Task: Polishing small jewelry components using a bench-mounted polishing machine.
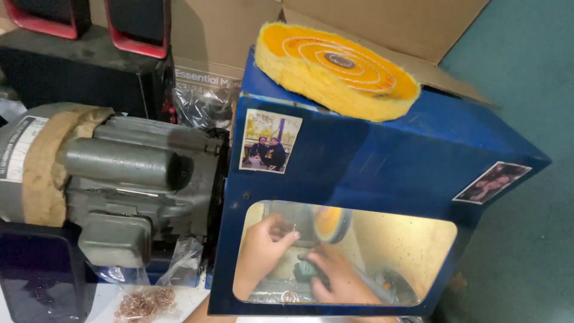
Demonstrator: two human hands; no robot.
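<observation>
Head view: inside the blue hood, your left hand pinches a small ring at the spinning yellow buffing wheel, fingers narrow; your right hand grips a dark block. Polishing looks under way, with a heap of rings left on the tabletop beneath the motor.

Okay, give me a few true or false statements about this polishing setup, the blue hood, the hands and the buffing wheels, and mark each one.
1. A yellow buffing wheel lies on top of the blue hood. True.
2. Both hands are outside the hood. False: the left hand and right hand are inside, seen through its window.
3. The grey motor sits left of the hood. True.
4. The hood bears no pictures. False: two photos are stuck on it.
</observation>
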